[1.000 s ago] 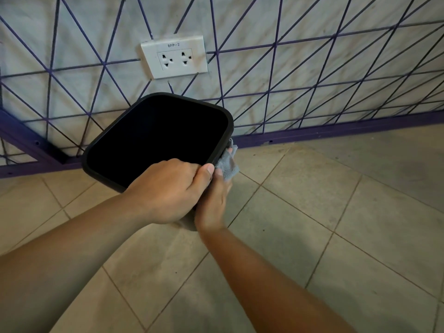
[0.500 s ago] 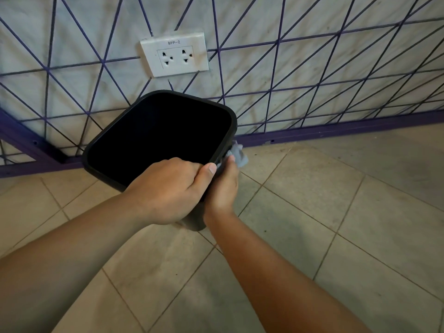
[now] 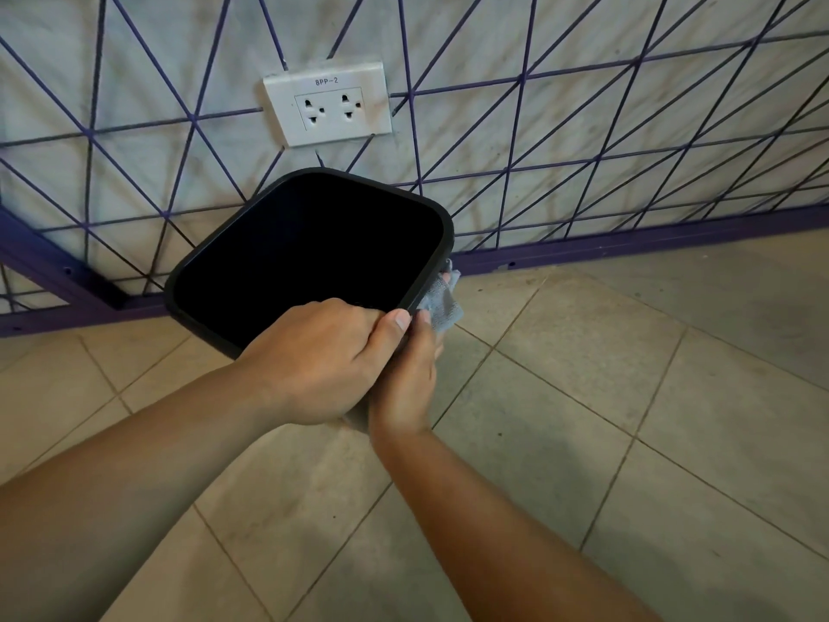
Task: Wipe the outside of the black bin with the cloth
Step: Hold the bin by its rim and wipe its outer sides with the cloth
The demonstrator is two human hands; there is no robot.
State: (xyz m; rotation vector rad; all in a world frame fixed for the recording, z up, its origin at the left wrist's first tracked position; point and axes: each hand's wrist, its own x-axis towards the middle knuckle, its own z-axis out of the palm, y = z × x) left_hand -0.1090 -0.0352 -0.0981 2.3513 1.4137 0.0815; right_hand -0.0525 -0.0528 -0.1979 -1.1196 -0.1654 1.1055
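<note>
While the black bin (image 3: 309, 258) is held up off the tiled floor (image 3: 583, 419), its open mouth tips toward the camera and slightly up, so the long axis runs from the rim down and away, toward the base hidden behind the hands. Rim is a rounded square, one corner pointing to the wall, another to the right. Interior reads solid black; nothing can be made out inside.

Bin sits in front of the lower wall, just under the white double socket (image 3: 326, 103), apart from it.

Left hand (image 3: 314, 361): comes in from lower left, forearm angled up to the right. Fingers curled over the near rim edge, thumb laid along the outside of the rim pointing right, nail visible. It grips the rim.

Right hand (image 3: 406, 379): comes from lower right, forearm rising to the left. Hand is against the bin's right outer side below the rim, back of hand to the camera. It holds the grey cloth (image 3: 442, 303) against the bin wall; cloth bunches out past the fingertips, just beside the rim's right corner. Fingers are mostly hidden by the cloth and the left thumb, so how they spread cannot be told.

Behind: pale wall (image 3: 583, 105) crossed by purple lines, purple baseboard (image 3: 628, 244) along the floor edge.
</note>
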